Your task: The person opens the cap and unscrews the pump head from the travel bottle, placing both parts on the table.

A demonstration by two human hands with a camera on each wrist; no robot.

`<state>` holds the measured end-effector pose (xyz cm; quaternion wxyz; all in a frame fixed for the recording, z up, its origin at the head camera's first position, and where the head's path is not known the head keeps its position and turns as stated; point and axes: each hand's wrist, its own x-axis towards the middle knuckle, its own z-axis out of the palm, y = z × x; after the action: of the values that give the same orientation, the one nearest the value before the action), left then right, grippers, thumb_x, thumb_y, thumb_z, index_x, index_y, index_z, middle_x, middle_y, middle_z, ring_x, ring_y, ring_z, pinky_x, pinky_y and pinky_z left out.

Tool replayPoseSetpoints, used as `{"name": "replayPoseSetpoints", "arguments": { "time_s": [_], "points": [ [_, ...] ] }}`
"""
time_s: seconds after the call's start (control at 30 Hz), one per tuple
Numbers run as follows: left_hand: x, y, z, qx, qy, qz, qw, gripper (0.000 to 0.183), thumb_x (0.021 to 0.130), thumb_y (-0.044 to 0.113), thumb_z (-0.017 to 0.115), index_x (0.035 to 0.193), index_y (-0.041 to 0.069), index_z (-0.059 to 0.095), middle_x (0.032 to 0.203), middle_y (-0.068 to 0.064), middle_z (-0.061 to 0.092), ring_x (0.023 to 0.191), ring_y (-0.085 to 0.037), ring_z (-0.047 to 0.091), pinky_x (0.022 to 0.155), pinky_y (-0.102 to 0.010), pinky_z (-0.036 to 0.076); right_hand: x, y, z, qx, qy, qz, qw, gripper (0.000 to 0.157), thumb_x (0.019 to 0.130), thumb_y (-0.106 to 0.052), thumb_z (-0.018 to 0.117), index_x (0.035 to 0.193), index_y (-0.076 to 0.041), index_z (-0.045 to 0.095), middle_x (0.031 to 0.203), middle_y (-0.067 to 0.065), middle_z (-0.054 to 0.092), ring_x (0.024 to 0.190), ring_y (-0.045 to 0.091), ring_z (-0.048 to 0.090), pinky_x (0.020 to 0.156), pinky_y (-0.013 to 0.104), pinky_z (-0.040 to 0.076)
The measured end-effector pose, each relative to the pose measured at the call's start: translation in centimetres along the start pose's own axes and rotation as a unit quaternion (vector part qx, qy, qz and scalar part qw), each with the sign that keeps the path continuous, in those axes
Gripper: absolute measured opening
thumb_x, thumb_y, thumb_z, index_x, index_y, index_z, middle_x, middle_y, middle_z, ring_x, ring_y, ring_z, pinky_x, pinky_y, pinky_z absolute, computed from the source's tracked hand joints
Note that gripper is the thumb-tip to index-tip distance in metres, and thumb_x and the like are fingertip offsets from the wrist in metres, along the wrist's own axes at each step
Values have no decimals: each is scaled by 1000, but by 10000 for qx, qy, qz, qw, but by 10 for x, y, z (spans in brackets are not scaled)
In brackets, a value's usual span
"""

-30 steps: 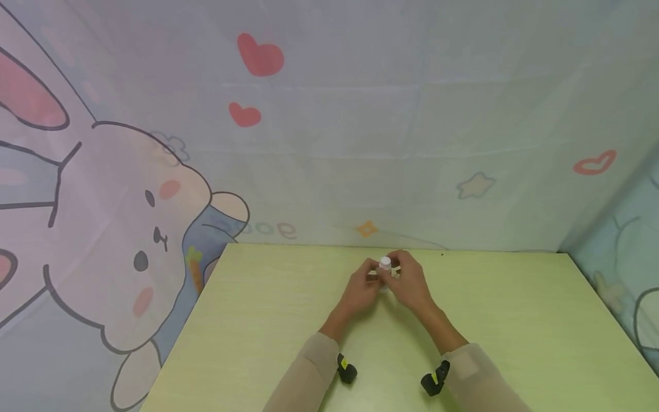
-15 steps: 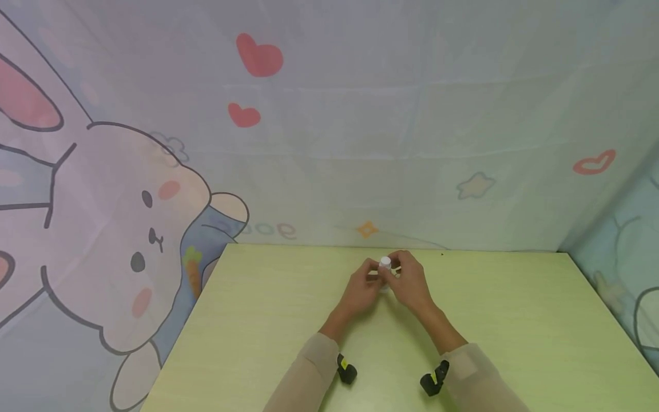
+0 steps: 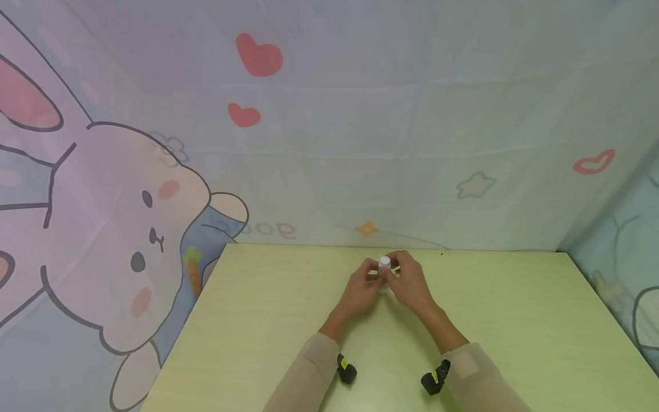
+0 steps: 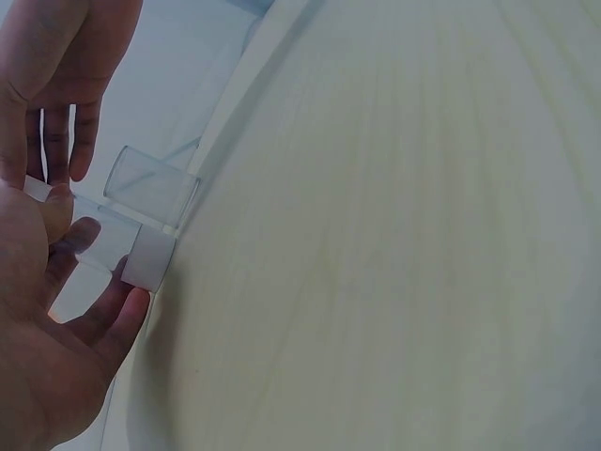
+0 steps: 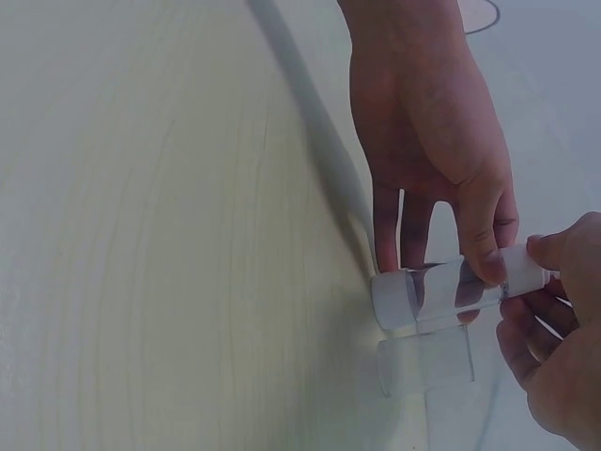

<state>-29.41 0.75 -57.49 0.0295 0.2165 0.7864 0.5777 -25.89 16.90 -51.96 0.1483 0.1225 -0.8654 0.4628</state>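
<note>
In the head view, a small clear bottle (image 5: pixel 441 289) with a white screw cap (image 3: pixel 385 261) stands upright between my two hands, near the table's far edge. My left hand (image 3: pixel 360 290) holds its clear body, thumb on the near side; in the left wrist view its fingers reach down to the white base (image 4: pixel 148 258). My right hand (image 3: pixel 411 283) pinches the white top from the other side, as the right wrist view shows at lower right. Right beside the bottle is a clear cylinder (image 5: pixel 427 362), low by the tabletop; neither hand visibly grips it.
A pale yellow-green table (image 3: pixel 247 320) lies beneath my forearms. Just behind its far edge hangs a printed cloth backdrop (image 3: pixel 329 143) with a rabbit and hearts; another stretch of cloth (image 3: pixel 633 286) borders the right side. Both sleeves carry small black wrist cameras (image 3: pixel 347 371).
</note>
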Motion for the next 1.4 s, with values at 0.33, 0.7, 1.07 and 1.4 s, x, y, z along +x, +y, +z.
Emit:
{"name": "replayPoseSetpoints", "arguments": {
  "time_s": [0.33, 0.7, 1.07, 1.4],
  "points": [
    [-1, 2, 0, 16, 12, -6, 10000, 22, 108, 33, 65, 125, 20, 59, 145, -3, 63, 127, -29, 67, 100, -37, 59, 0, 1, 0, 71, 25, 11, 10000, 24, 102, -10, 71, 120, 3, 64, 120, 18, 64, 111, 39, 63, 92, 50, 56],
    [-1, -1, 0, 22, -29, 31, 10000, 19, 109, 27, 64, 125, 19, 58, 144, -5, 63, 126, -31, 67, 100, -37, 59, 1, 5, 2, 91, 133, 108, 9998, 29, 100, -17, 75, 119, 2, 63, 116, 17, 64, 109, 34, 61, 91, 49, 56],
    [-1, 3, 1, 15, -34, -90, 10000, 25, 108, 38, 63, 126, 21, 59, 146, -5, 62, 128, -29, 67, 101, -40, 58, 2, 5, 1, 52, 153, 109, 9998, 26, 100, -13, 76, 117, 2, 64, 113, 16, 65, 107, 33, 62, 91, 49, 57],
    [0, 2, 0, -16, -10, -197, 9998, 25, 107, 39, 65, 124, 22, 59, 144, -3, 63, 127, -29, 67, 99, -39, 60, 2, 2, -1, 91, 39, -3, 10000, 22, 101, -10, 74, 117, 2, 65, 114, 16, 66, 108, 33, 64, 92, 50, 57]
  ]
}}
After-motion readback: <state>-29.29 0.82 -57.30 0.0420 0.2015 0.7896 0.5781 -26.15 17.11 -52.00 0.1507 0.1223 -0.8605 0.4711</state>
